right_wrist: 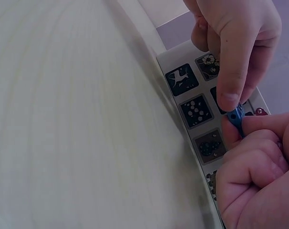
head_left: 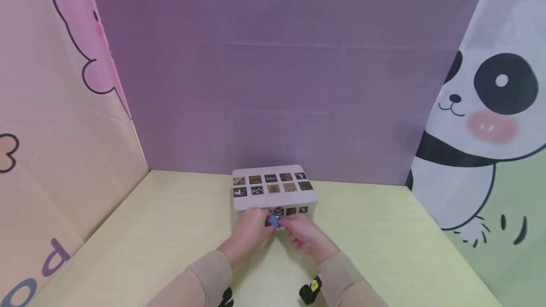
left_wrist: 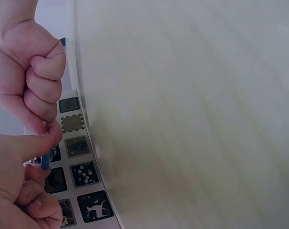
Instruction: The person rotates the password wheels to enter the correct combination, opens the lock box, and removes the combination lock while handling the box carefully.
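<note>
A small blue piece (head_left: 273, 221) is held between both hands, in front of a white box (head_left: 275, 199) printed with small dark pictures. My left hand (head_left: 251, 227) pinches it from the left, the thumb stretched along it. From the other side my right hand (head_left: 304, 233) grips it between thumb and index finger, with the remaining fingers curled in. In the right wrist view the blue piece (right_wrist: 235, 115) shows a dark spot on its end. Fingertips cover most of it, so its kind cannot be made out.
The box stands on a pale wooden table (head_left: 367, 231) near a purple back panel (head_left: 273, 70). A tiny red thing (right_wrist: 260, 111) shows behind the fingers. A panda-printed panel (head_left: 482, 122) rises at right and a pink-beige one (head_left: 55, 122) at left.
</note>
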{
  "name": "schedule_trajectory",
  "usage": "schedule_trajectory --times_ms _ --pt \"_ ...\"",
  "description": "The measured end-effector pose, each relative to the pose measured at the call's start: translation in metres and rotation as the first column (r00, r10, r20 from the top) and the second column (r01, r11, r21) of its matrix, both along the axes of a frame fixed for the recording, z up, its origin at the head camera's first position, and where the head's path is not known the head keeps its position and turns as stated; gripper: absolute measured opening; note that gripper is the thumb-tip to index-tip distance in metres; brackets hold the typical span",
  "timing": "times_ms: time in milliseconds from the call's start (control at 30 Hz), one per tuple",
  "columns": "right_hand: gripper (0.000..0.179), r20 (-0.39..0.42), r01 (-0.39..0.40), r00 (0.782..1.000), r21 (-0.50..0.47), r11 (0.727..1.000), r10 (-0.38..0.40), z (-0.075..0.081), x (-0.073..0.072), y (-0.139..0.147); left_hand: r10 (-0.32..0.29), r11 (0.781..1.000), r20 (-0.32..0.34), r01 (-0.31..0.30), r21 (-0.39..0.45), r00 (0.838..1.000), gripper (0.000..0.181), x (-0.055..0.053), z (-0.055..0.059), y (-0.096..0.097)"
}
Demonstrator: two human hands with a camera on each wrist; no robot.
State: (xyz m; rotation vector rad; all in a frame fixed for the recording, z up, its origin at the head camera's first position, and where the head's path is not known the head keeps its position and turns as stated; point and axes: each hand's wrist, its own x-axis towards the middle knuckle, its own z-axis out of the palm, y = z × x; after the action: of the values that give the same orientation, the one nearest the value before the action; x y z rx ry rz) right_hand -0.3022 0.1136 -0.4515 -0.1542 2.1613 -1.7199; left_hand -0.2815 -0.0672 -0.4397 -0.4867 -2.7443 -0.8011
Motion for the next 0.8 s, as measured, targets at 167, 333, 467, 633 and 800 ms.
schedule_trajectory --times_ms 167,333,467,633,800 --pt "0.024 0.005 0.009 1.0 -0.01 1.0 -0.009 -0.0032 -0.0021 0.0015 -0.016 1.0 -0.025 0.016 -0.014 1.0 0.017 -0.003 -0.0024 0.0011" --pt "0.024 0.006 0.021 1.0 -0.02 1.0 -0.021 -0.005 -0.0027 0.0029 -0.031 0.999 -0.041 0.03 -0.026 0.999 0.016 -0.0035 -0.0022 0.0026" --pt "0.023 0.007 0.023 1.0 -0.022 0.999 -0.023 -0.0045 -0.0026 0.0039 -0.038 0.999 -0.035 0.037 -0.019 0.999 0.015 -0.0028 -0.0011 0.0034" --pt "0.024 -0.003 0.02 1.0 -0.017 1.0 -0.02 -0.003 -0.0021 0.0054 -0.035 0.999 -0.029 0.034 -0.018 0.999 0.014 -0.0029 -0.0003 0.005" --pt "0.024 -0.01 0.015 1.0 -0.012 1.0 -0.015 -0.0023 -0.001 0.0064 -0.023 1.0 -0.011 0.023 -0.019 1.0 0.015 -0.0024 -0.0004 0.0062"
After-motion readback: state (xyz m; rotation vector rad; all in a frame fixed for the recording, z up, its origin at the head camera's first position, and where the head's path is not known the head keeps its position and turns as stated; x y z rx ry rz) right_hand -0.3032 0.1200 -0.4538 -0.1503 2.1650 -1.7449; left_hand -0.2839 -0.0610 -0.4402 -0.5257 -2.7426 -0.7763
